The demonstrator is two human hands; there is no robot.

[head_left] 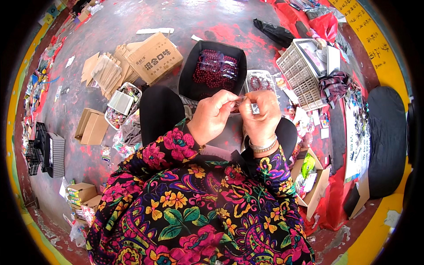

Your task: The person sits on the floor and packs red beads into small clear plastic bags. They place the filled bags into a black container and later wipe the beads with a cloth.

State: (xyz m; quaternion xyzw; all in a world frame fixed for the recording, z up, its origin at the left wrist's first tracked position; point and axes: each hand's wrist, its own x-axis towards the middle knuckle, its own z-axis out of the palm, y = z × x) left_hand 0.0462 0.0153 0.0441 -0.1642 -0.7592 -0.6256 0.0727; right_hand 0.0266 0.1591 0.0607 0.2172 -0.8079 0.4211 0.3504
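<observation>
The two hands, left hand (213,115) and right hand (261,115), are held together over the lap, a small clear bag (247,105) pinched between them. Just beyond them a bin (194,66) filled with bead bracelets (215,68) is set. A cardboard box (153,57) lies left of it, a plastic basket (300,73) right.

Floor (110,26): grey concrete, red paint blotches. Landmark: black bin (215,66) full of dark red beads, middle of floor. Left of bin: brown carton (154,57), flattened cardboard pieces (104,70) beyond it. Lower left of bin: small white tray (123,104), then folded brown box (91,127). Just right of bin: clear packet of beads (260,82). Further right: white plastic crate (302,73). Behind bin to right: black bag (274,32). Far lower right: open cardboard box (311,181).
</observation>
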